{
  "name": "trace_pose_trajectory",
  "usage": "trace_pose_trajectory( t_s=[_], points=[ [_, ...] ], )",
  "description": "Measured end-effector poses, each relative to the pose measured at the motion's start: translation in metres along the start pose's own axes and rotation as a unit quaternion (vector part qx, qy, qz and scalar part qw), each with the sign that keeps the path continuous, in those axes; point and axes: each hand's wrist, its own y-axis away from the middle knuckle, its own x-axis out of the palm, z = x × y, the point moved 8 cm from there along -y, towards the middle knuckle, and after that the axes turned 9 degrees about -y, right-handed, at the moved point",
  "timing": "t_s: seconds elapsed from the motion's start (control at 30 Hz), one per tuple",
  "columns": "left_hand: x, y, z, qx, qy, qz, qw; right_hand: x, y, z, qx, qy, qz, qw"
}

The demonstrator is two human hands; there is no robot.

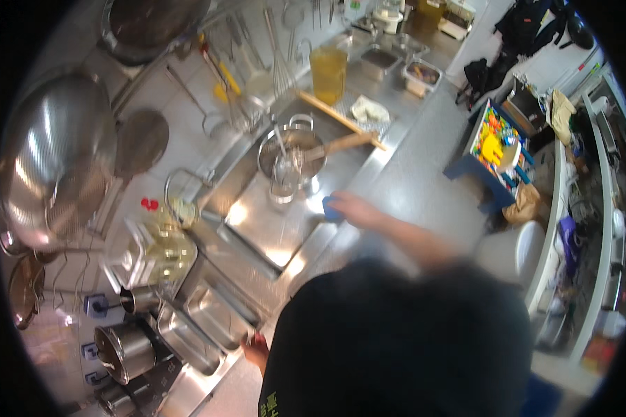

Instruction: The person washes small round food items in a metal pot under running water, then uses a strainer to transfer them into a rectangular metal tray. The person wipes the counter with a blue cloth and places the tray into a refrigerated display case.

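Note:
My right hand (353, 208) holds a blue sponge or cloth (332, 208) at the front edge of a stainless steel sink (255, 229). In the sink stands a steel pot (265, 159), with a wooden-handled sieve (292, 164) and another utensil resting across it. A wooden rod (339, 117) spans the sink behind the pot. Low on the left, my left hand (255, 349) is at the near corner of a rectangular steel pan (221, 318), partly hidden by my dark shirt. Whether its fingers grip the rim is unclear. A second steel pan (190, 339) lies alongside.
A clear square container (169, 255) stands beside the sink, near a lidded pot (128, 349). Utensils, including a whisk (279, 62), hang on the wall. A yellowish jug (328, 75) and a white cloth (369, 109) sit beyond. Behind are a white bin (527, 250) and shelves (563, 250).

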Motion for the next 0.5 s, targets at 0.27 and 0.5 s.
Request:
trace_pose_trajectory(
  t_s=[0.27, 0.5],
  points=[
    [0.115, 0.077, 0.120, 0.013, -0.154, -0.236, 0.959, -0.355, -0.147, -0.073, -0.148, -0.030, -0.366, 0.918],
    [0.325, 0.172, 0.145, -0.004, -0.228, -0.095, 0.969, -0.559, -0.375, -0.015, -0.325, 0.030, -0.416, 0.849]
  ],
)
